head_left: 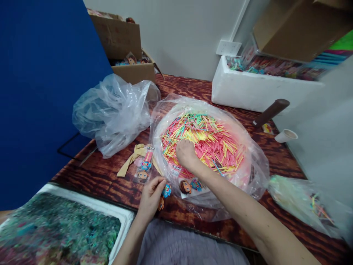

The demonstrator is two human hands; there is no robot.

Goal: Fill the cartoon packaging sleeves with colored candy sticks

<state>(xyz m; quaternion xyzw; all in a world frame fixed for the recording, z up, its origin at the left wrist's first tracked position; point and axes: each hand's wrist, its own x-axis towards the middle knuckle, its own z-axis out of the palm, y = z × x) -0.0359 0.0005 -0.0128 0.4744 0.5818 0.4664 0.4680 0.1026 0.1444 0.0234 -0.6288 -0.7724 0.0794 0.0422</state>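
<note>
My left hand (152,192) pinches a small clear packet with a cartoon face and blue lettering (166,190) at the table's front edge. My right hand (186,154) reaches into a heap of thin coloured sticks (217,147), pink, yellow, green and blue. Its fingers are curled, and their tips are hidden, so what they hold cannot be made out. The sticks lie in a wide round container lined with a clear plastic bag (259,165). A cartoon-printed packet (190,186) rests on the near side of this bag. Another packet with pink sticks (143,167) lies to the left.
Beige cloth strips (128,162) and a crumpled clear bag (118,114) lie left on the wood-patterned table (107,187). Behind stands an open cardboard box (135,72). At right are a white foam box (248,88), brown cylinder (271,112), paper cup (286,136) and plastic bag (300,198).
</note>
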